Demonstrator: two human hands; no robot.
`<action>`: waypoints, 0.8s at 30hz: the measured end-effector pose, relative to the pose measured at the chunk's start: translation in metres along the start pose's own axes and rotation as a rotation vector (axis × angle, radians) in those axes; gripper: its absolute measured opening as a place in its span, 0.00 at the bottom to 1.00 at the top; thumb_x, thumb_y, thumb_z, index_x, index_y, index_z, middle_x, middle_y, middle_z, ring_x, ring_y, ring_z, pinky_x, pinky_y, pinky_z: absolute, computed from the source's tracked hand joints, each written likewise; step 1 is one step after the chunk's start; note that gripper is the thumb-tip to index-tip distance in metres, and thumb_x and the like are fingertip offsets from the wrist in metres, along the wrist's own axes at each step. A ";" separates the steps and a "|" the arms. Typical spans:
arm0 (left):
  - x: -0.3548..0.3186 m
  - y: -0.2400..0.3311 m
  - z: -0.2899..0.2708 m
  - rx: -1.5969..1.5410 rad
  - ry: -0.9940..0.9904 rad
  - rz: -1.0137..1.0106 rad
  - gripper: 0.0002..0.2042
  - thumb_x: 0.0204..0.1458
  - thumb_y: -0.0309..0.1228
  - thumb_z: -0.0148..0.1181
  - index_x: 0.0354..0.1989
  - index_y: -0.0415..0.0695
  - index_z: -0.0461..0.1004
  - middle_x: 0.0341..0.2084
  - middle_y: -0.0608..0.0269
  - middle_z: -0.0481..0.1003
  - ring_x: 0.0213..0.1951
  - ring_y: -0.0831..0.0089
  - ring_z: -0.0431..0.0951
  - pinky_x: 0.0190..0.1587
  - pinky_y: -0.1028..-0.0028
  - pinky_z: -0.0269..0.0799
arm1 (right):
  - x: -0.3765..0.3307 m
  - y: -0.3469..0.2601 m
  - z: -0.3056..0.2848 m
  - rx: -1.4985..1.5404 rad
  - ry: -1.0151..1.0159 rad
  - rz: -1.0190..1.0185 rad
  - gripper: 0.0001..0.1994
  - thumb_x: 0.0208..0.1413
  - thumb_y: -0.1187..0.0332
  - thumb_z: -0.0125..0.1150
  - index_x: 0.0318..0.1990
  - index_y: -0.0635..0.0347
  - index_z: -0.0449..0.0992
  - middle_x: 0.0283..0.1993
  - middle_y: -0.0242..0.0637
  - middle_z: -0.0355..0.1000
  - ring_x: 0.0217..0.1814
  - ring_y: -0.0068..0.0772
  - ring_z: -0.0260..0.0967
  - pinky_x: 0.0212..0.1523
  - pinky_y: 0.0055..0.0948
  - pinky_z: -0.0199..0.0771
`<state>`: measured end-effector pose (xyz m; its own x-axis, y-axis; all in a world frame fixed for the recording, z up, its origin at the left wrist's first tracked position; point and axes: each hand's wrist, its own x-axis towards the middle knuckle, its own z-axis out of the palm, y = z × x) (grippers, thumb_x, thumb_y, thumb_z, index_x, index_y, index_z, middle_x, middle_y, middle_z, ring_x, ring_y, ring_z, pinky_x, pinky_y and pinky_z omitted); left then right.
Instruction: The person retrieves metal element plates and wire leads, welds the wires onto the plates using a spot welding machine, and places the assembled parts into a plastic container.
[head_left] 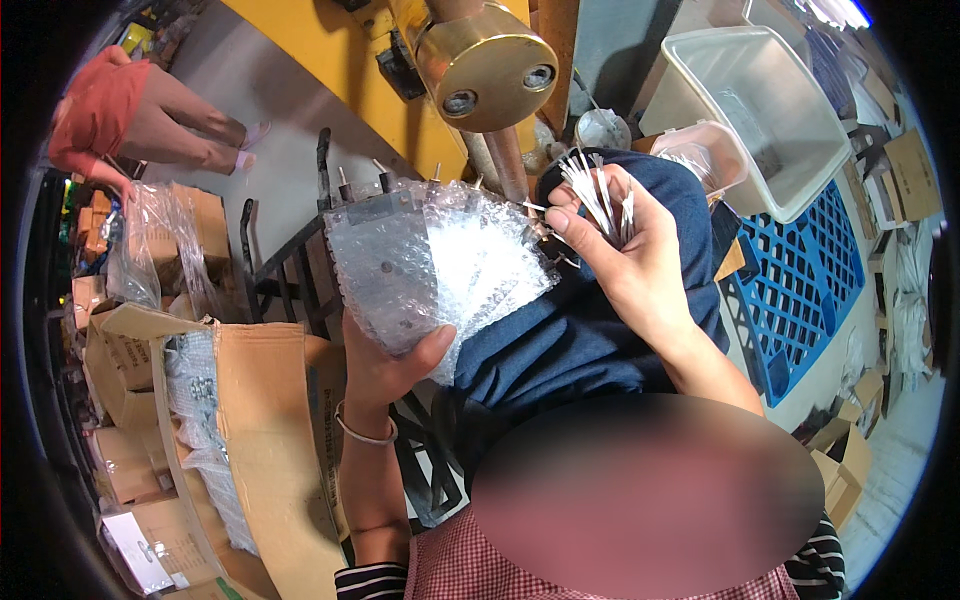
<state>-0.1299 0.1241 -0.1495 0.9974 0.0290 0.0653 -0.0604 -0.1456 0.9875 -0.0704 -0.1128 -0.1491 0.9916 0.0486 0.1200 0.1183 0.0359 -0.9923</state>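
In front of my lap, a flat dark-grey part [378,262] is partly covered by clear bubble wrap [485,262]. Several short dark posts with thin metal tips stick up along its far edge. My left hand [398,362] grips its near-left edge, thumb on top and the other fingers hidden underneath. Beyond its right end, my right hand [632,238] is closed around a bunch of thin white strips [594,195], perhaps ties. Thumb and forefinger pinch one strip, which points left toward the part's right corner.
A yellow machine with a round brass-coloured head [490,75] stands just beyond. An open carton [265,420] with bubble-wrapped goods is at left. A white bin [700,75] and blue pallet [790,310] are at right. Another person [150,110] stands far left, near plastic-covered boxes.
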 end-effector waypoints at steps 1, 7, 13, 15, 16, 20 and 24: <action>0.000 0.000 0.001 -0.006 -0.006 0.016 0.29 0.38 0.28 0.69 0.51 0.32 0.67 0.41 0.56 0.75 0.41 0.71 0.77 0.45 0.72 0.73 | 0.001 0.001 0.001 0.002 0.007 -0.019 0.08 0.56 0.73 0.65 0.39 0.63 0.72 0.32 0.23 0.70 0.34 0.10 0.62 0.36 0.15 0.64; 0.005 0.011 -0.001 -0.051 -0.041 -0.029 0.31 0.39 0.29 0.69 0.54 0.33 0.65 0.44 0.54 0.74 0.44 0.70 0.76 0.46 0.72 0.72 | 0.003 0.005 -0.003 -0.032 -0.001 -0.052 0.09 0.56 0.73 0.65 0.40 0.64 0.72 0.32 0.26 0.71 0.35 0.11 0.64 0.35 0.16 0.65; 0.009 0.012 -0.002 -0.017 -0.044 -0.006 0.29 0.39 0.29 0.69 0.52 0.33 0.67 0.43 0.54 0.75 0.43 0.69 0.77 0.47 0.71 0.73 | -0.006 -0.004 -0.022 -0.088 0.103 -0.084 0.07 0.57 0.74 0.63 0.41 0.64 0.73 0.32 0.27 0.72 0.35 0.13 0.65 0.38 0.17 0.67; 0.005 0.007 -0.004 0.044 -0.039 0.046 0.28 0.39 0.29 0.70 0.51 0.34 0.68 0.43 0.55 0.76 0.42 0.69 0.78 0.47 0.71 0.73 | -0.010 0.000 -0.031 -0.104 0.125 -0.089 0.08 0.58 0.74 0.63 0.42 0.64 0.72 0.33 0.26 0.70 0.37 0.13 0.65 0.40 0.16 0.66; 0.004 0.004 -0.005 0.130 -0.044 0.086 0.28 0.38 0.29 0.70 0.50 0.34 0.68 0.42 0.55 0.76 0.42 0.69 0.78 0.46 0.71 0.73 | -0.010 0.001 -0.032 -0.089 0.139 -0.086 0.09 0.58 0.74 0.63 0.43 0.64 0.72 0.34 0.26 0.70 0.37 0.13 0.65 0.40 0.16 0.66; 0.000 -0.001 -0.006 0.168 -0.060 0.162 0.28 0.37 0.28 0.71 0.50 0.34 0.69 0.40 0.55 0.77 0.42 0.69 0.78 0.46 0.71 0.73 | -0.011 0.005 -0.034 -0.068 0.247 -0.111 0.10 0.60 0.73 0.60 0.47 0.64 0.69 0.37 0.28 0.70 0.39 0.14 0.63 0.41 0.16 0.65; -0.005 -0.004 -0.011 0.165 -0.084 0.114 0.29 0.37 0.29 0.72 0.50 0.34 0.68 0.41 0.54 0.76 0.42 0.70 0.78 0.47 0.71 0.73 | -0.010 0.004 -0.031 -0.101 0.229 -0.125 0.09 0.60 0.73 0.59 0.45 0.64 0.69 0.37 0.28 0.70 0.39 0.15 0.64 0.42 0.17 0.65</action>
<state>-0.1346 0.1354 -0.1524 0.9846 -0.0785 0.1560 -0.1726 -0.3030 0.9372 -0.0784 -0.1442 -0.1553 0.9537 -0.1768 0.2433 0.2340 -0.0724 -0.9695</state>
